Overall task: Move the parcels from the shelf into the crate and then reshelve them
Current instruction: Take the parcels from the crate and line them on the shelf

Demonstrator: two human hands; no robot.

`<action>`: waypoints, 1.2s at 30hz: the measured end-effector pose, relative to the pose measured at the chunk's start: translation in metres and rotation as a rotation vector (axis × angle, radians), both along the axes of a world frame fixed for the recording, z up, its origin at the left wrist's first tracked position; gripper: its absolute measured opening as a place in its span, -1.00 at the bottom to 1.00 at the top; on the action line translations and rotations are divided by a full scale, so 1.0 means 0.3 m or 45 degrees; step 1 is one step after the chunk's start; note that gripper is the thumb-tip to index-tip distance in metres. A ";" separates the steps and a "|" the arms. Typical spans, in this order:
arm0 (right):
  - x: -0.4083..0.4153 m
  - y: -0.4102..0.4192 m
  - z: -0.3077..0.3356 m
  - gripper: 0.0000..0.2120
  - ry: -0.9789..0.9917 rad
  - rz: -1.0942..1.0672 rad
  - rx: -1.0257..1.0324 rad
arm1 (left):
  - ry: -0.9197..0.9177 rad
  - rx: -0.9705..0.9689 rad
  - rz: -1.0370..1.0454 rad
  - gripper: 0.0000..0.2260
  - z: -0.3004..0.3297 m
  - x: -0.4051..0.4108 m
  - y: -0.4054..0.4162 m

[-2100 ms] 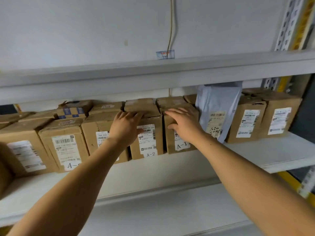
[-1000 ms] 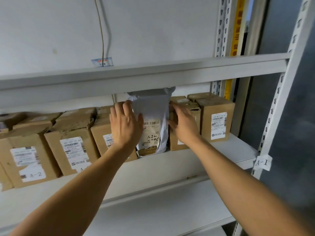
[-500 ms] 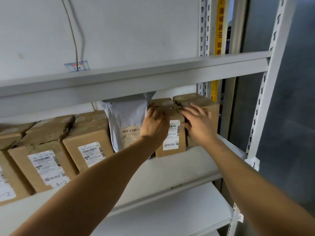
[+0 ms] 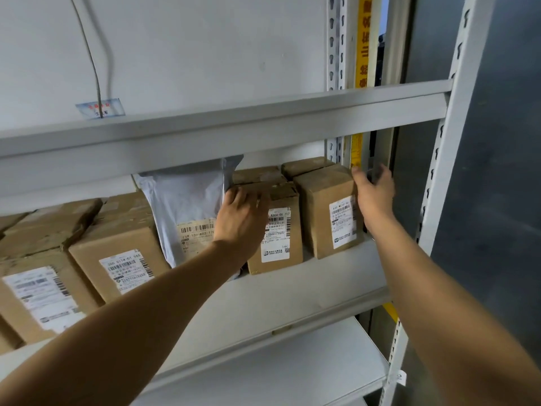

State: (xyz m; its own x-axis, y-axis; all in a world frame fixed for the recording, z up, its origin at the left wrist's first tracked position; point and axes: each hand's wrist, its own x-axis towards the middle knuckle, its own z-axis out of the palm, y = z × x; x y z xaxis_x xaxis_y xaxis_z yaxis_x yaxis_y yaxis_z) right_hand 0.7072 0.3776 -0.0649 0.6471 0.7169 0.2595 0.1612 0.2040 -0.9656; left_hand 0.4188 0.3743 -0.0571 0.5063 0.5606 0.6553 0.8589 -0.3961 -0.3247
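Spanning the whole view, a grey metal shelf (image 4: 292, 291) carries a row of parcels, with an upper shelf board (image 4: 222, 133) just above them and a perforated upright (image 4: 439, 177) at the right end. Brown cardboard boxes (image 4: 87, 259) fill the left part of the row, each with a white barcode label. Next to them stands a grey plastic mailer bag (image 4: 187, 200), its top touching the upper board. Right of the bag sits a taller labelled box (image 4: 278, 238), and beside that the end box (image 4: 328, 212), last in the row. The left hand (image 4: 241, 221) lies over the upper left corner of the taller box, fingers curled onto its top between box and bag. The right hand (image 4: 373, 197) is open, its palm against the right side of the end box, fingertips blurred near the rear upright. No crate shows.
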 end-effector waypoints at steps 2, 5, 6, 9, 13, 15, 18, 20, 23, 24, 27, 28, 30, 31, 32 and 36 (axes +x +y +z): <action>-0.020 0.007 -0.036 -0.50 0.109 0.173 -0.049 | -0.010 0.014 -0.007 -0.50 -0.003 0.002 0.000; -0.040 0.012 -0.048 -0.47 0.405 0.218 -0.063 | -0.018 0.014 -0.006 -0.49 0.001 0.004 0.001; -0.036 0.012 -0.042 -0.49 0.534 0.197 -0.077 | -0.021 0.009 -0.003 -0.50 0.002 0.003 -0.001; -0.014 0.034 -0.045 -0.55 0.688 0.216 -0.147 | -0.029 0.005 -0.016 -0.50 0.004 0.002 0.000; 0.023 0.068 -0.077 -0.50 0.514 0.397 -0.254 | -0.034 0.007 -0.017 -0.47 0.006 -0.007 0.002; 0.022 0.065 -0.078 -0.50 0.468 0.449 -0.257 | -0.037 0.002 -0.021 -0.48 0.004 -0.010 -0.001; -0.005 0.046 -0.072 -0.53 0.470 0.461 -0.238 | -0.049 0.003 -0.011 -0.52 0.002 -0.011 -0.008; -0.029 0.038 -0.075 -0.52 0.466 0.477 -0.262 | -0.053 0.014 0.003 -0.56 0.000 -0.019 -0.009; -0.049 0.019 -0.069 -0.54 0.485 0.483 -0.279 | -0.031 0.029 -0.003 -0.58 0.000 -0.031 -0.009; -0.056 0.012 -0.064 -0.55 0.479 0.473 -0.289 | -0.021 0.022 0.002 -0.56 0.001 -0.032 -0.011; -0.067 -0.018 -0.042 -0.62 0.388 0.232 -0.229 | 0.002 -0.010 0.028 -0.58 0.009 -0.031 -0.019; -0.072 -0.031 -0.036 -0.63 0.265 0.093 -0.123 | 0.005 -0.016 0.033 -0.58 0.010 -0.032 -0.020; -0.082 -0.071 -0.025 -0.60 -0.247 -0.015 0.133 | 0.007 -0.021 0.027 -0.55 0.013 -0.036 -0.025; -0.090 -0.088 -0.020 -0.58 -0.607 0.037 0.159 | 0.008 -0.027 0.018 -0.55 0.014 -0.039 -0.028; -0.099 -0.096 -0.020 -0.54 -0.953 0.095 0.077 | 0.014 -0.032 0.010 -0.54 0.014 -0.041 -0.033; -0.144 -0.091 -0.038 -0.41 -1.326 0.129 -0.110 | 0.031 -0.037 -0.020 -0.55 0.021 -0.049 -0.027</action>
State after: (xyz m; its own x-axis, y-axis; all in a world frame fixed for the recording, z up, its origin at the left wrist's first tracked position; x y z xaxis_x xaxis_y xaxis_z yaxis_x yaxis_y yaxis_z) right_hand 0.6641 0.3504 -0.0762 0.0690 0.7977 0.5991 0.9067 0.2003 -0.3711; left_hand 0.4042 0.3662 -0.0509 0.5306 0.5712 0.6262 0.8446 -0.4189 -0.3334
